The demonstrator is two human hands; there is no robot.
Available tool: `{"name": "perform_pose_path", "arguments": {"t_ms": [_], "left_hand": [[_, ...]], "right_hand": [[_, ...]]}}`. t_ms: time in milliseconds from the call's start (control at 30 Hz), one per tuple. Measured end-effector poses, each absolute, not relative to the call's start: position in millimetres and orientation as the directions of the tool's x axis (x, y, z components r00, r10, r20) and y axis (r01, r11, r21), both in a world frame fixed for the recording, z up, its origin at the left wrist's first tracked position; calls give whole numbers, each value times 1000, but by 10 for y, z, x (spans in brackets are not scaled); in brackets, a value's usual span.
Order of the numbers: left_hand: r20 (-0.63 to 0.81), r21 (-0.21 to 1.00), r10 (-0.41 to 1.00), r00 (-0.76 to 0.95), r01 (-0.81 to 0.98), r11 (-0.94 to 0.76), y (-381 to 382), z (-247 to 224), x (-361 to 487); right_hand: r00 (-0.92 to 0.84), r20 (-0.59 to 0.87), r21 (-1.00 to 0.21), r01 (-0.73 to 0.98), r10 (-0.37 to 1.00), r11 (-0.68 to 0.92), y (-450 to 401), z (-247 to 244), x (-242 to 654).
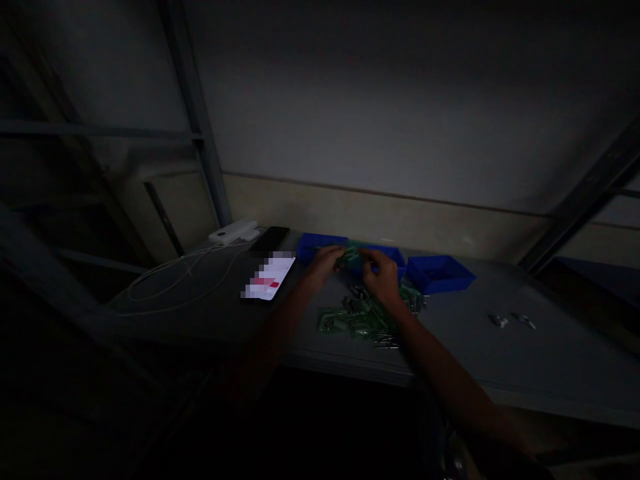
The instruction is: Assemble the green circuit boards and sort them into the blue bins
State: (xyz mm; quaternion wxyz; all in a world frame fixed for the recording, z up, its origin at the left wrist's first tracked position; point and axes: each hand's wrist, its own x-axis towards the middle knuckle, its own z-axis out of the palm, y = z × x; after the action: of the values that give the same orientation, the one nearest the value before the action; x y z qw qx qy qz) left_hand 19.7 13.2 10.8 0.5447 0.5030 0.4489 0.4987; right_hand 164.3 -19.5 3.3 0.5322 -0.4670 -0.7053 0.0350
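- Fingers of the left hand [324, 263] closed narrowly on a small green-tinted, glossy plastic packet [353, 254]; those of the right hand [384, 279] drawn together at its right edge. Too dark to tell whether the right fingertips grip plastic or something inside.
- Packet sits between the hands, raised in front of two blue open-topped plastic trays, one at left [324, 238], one in the middle [395, 255], partly hidden by the hands.
- Below the hands: loose heap of green-tinted plastic packets and thin shiny metal rods [367, 317], on a grey flat tabletop [460, 333]. Some rod ends poke out toward the front edge.
- Third blue open-topped plastic tray [443, 288] just right of the middle one; small dark contents, unreadable.
- Two small shiny metal pieces [499, 321] well apart, farther right.
- Lit phone screen [270, 280] left of the heap, seemingly the strongest light about.
- Handling, my judgement: steady the packet with the left, do fine work with the right fingertips; pinch the film near its edge, since thin plastic likely slips and rods could slide out. Keeping it low over a tray would catch strays. Better light would help.
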Motion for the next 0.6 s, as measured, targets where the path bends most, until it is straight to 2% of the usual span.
{"name": "perform_pose_path", "arguments": {"t_ms": [133, 233, 400, 500, 600], "left_hand": [[136, 987, 990, 31, -87, -133, 104, 111, 197], [208, 973, 978, -6, -95, -208, 107, 117, 173], [232, 969, 966, 116, -118, -218, 128, 101, 180], [221, 975, 961, 165, -73, -212, 106, 80, 236], [242, 970, 961, 137, -17, -242, 92, 47, 282]], "right_hand": [[59, 675, -615, 596, 736, 516, -182, 48, 1678], [78, 586, -690, 569, 807, 446, -161, 68, 1703], [21, 408, -804, 482, 913, 349, -143, 90, 1715], [6, 446, -804, 442, 895, 398, -133, 79, 1712], [-13, 508, -749, 487, 861, 449, -113, 50, 1710]]}}
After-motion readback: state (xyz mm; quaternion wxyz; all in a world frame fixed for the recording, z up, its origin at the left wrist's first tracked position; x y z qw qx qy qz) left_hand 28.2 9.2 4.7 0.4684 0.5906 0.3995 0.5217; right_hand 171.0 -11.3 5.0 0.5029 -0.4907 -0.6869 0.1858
